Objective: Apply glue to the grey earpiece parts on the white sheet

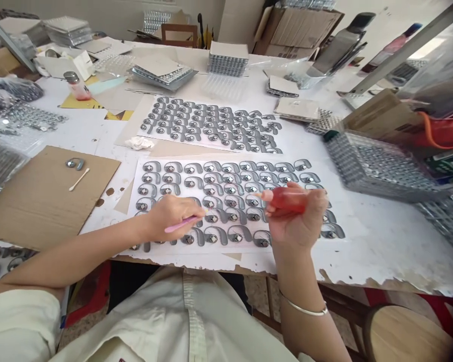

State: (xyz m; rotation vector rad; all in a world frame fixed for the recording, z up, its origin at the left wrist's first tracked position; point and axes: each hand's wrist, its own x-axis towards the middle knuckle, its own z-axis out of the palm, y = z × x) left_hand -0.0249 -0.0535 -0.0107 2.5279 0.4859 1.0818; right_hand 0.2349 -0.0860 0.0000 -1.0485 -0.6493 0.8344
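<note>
My left hand [169,216] is closed on a slim pink stick [181,223], held low over the near sheet; the stick's tip is hard to make out. In my right hand [292,229] is a small squeeze bottle [289,199] of red liquid, lying sideways with its narrow nozzle pointing left. Beneath both hands, a white sheet [334,201] bears rows of grey hook-shaped pieces [229,179], each with a shiny round part. Some of these pieces are hidden by my hands. The bottle appears to be above the sheet rather than resting on it.
Behind lies a second sheet of similar pieces [211,123]. A cardboard sheet [41,201] at left carries one piece and a cotton swab [79,179]. A small capped bottle [76,86] stands at back left. Stacked trays [377,166] crowd the right; crumpled tissue [139,143] lies between.
</note>
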